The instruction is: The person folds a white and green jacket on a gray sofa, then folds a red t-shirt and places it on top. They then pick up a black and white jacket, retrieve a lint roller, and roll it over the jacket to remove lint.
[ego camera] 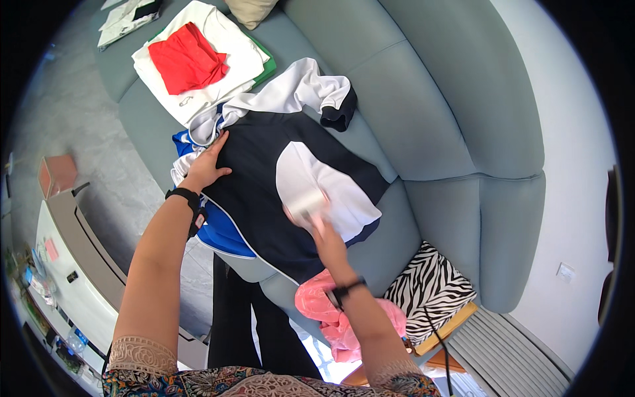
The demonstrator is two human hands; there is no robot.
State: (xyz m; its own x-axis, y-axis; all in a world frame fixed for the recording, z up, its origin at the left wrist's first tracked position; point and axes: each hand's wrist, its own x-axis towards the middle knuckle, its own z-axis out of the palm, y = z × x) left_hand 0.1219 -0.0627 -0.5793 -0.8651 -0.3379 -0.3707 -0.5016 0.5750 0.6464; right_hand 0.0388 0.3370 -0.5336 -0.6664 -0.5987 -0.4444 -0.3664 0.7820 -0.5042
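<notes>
A black and white long-sleeved garment [248, 198] lies spread on a grey-green sofa, one white sleeve [287, 92] with a black cuff stretched towards the backrest. My left hand [204, 167] presses on its far left edge, thumb and fingers spread, with nothing held. My right hand [325, 231] is blurred over the white panel [337, 193] of the garment; a pale shape is at its fingers, and whether it is an object or folded cloth is unclear. Blue fabric with white trim [223, 231] shows under the garment's left edge.
Beyond the garment lie stacked white clothes [213, 30] with folded red cloth [186, 59] on top. Pink cloth [342, 337] and a zebra-patterned cushion [429, 288] are near my right forearm. A white-topped table [74, 258] and a pink bin [58, 174] stand at the left.
</notes>
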